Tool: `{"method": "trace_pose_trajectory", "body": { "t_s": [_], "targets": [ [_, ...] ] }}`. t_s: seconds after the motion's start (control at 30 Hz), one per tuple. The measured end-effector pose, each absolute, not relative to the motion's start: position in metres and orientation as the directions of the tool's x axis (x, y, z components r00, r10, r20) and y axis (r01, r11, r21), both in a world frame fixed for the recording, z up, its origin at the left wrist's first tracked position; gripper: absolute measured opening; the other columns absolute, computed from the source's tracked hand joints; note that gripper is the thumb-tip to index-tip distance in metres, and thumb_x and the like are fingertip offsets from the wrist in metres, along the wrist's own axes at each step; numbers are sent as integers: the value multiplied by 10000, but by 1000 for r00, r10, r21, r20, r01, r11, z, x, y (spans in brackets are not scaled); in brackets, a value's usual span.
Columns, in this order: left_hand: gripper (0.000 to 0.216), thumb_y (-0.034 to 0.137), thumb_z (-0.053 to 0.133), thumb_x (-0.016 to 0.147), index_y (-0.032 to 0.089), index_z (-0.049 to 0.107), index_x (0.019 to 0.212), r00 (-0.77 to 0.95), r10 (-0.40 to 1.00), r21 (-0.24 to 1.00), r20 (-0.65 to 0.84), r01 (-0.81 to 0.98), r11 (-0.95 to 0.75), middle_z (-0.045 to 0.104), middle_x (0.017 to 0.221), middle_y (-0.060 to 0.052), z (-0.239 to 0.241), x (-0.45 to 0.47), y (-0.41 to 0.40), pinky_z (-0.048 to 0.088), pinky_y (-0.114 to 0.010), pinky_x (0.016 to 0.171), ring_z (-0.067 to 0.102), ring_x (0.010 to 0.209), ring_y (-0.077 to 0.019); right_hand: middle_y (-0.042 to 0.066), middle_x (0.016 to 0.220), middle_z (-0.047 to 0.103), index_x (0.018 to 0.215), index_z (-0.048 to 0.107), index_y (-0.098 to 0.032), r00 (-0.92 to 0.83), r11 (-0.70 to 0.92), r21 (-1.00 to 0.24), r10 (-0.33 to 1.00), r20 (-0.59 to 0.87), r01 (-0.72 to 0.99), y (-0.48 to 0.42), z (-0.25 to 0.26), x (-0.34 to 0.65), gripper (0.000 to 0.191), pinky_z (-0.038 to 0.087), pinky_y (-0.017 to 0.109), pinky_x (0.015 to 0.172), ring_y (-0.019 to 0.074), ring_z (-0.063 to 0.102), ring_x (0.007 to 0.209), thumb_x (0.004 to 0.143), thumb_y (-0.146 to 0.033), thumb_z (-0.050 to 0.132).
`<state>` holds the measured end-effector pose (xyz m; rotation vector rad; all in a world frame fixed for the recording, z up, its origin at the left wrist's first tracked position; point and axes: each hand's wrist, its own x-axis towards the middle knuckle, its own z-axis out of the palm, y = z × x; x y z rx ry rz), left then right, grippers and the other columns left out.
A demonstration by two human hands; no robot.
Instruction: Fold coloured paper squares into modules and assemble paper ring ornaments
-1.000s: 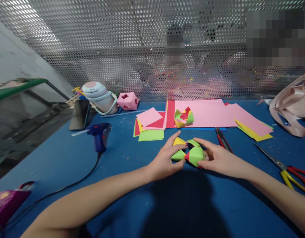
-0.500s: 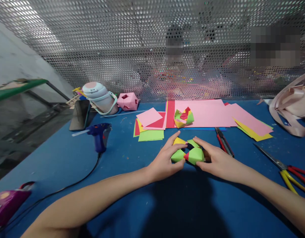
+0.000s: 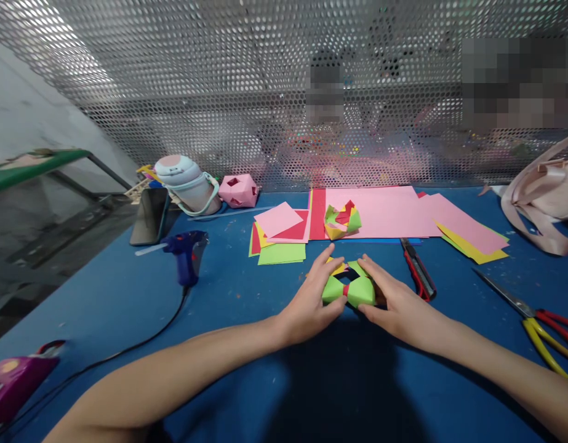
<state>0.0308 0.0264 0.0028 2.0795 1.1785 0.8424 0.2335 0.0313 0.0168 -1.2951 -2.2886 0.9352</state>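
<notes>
Between my two hands is a folded paper piece [image 3: 363, 291] in green, yellow and red, with a dark opening at its top. My left hand [image 3: 308, 301] grips its left side, thumb at the front and fingers along the back. On the other side my right hand [image 3: 399, 301] holds it the same way, with the thumb low at the front. Just behind stands a second folded paper piece [image 3: 341, 223] in green, yellow and red, resting on pink sheets [image 3: 380, 212]. My fingers hide part of the held piece.
Small paper squares [image 3: 281, 237] lie left of centre. A blue glue gun [image 3: 186, 252] trails its cord leftward. To the right are a red utility knife [image 3: 417, 267], scissors [image 3: 528, 314] and more sheets [image 3: 472, 231]. A pink paper ball [image 3: 239, 191], bottle [image 3: 189, 184] and phone [image 3: 149, 215] stand behind.
The folded piece has tipped slightly between my hands, so its green front with the red middle faces me more. My fingers have shifted a little; nothing else has moved.
</notes>
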Motion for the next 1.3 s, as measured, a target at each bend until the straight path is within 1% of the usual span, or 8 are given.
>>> {"method": "trace_pose_trajectory", "body": {
  "t_s": [0.17,0.27,0.47,0.63,0.77,1.0,1.17,1.3],
  "targets": [
    [764,51,512,687,211,195,1363,395,885,783,246,458,-421,87,1505,-128,1,29,26,163,-501,1113,108,1382,-277,103,1502,152,1435,158,-220,-532,447,-633,844,66,632,29,8,233,731,281,458,1074,246,182,1357,812,-297,531],
    [844,-16,449,616,209,167,1379,418,888,794,192,465,-391,34,1515,-111,-1,26,23,131,-509,1119,61,1389,-265,112,1507,125,1435,160,-203,-566,533,-538,816,122,653,27,3,235,709,341,457,1043,272,260,1335,824,-276,511],
    [795,22,463,649,167,170,1374,414,904,770,111,539,-341,41,1509,-141,0,21,14,136,-531,1107,55,1389,-273,156,1463,259,1391,315,-153,-621,657,-266,754,213,706,28,7,236,632,427,534,891,360,456,1174,844,-411,501],
    [730,99,522,693,185,223,1353,384,916,734,120,587,-342,161,1481,-158,1,21,15,174,-547,1083,134,1372,-297,156,1391,401,1337,426,-163,-648,688,-192,725,234,700,37,14,238,606,437,511,786,349,513,1027,854,-529,424],
    [689,113,527,705,170,249,1332,391,908,743,152,560,-366,221,1450,-163,1,23,17,193,-519,1090,175,1358,-291,146,1319,477,1302,462,-173,-630,681,-292,732,259,672,44,10,238,528,382,512,921,320,441,1156,888,-489,379],
    [514,277,443,860,176,258,1328,313,942,854,124,449,-262,278,1398,-134,2,29,18,191,-441,1114,234,1329,-235,152,1474,217,1360,325,-129,-592,580,-566,783,189,586,43,-7,225,536,261,432,1085,237,214,1351,920,-434,341],
    [436,305,378,899,179,295,1308,216,969,883,116,424,-200,320,1371,-114,-2,32,20,217,-422,1108,289,1303,-224,132,1465,236,1371,292,-158,-481,460,-702,856,190,543,39,-9,218,508,216,444,1106,217,204,1356,933,-414,311],
    [577,239,535,799,196,277,1313,258,952,866,164,425,-264,282,1412,-119,-2,32,20,209,-436,1110,255,1329,-252,120,1450,278,1357,321,-165,-456,410,-756,874,167,510,39,-8,218,497,219,431,1108,205,237,1345,933,-426,317]
  ]
}}
